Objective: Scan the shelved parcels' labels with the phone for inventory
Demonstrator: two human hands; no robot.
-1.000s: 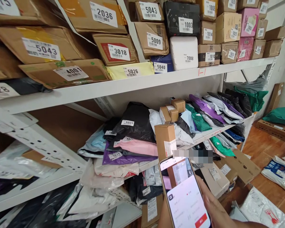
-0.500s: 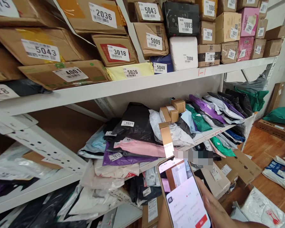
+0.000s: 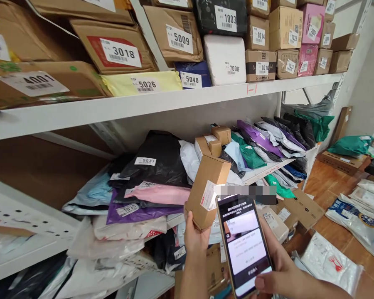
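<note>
The left hand [image 3: 197, 237] is wrapped round the lower end of the box [image 3: 212, 176], most fingers hidden, the box's long axis slanting up and rightward. Just right of the box, the right hand [image 3: 276, 259] grips the phone [image 3: 244, 249], its thumb covering a lower screen corner; the box's label [image 3: 208, 196] is too small to read. Beyond the box, a shelf [image 3: 257, 175] carries bags [image 3: 162, 172], contents unseen.

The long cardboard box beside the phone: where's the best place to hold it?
Probably its lower end, from below, as the left hand does. The cardboard box is long, narrow and tilted, with its white label higher up, so fingers there leave the label uncovered.
</note>
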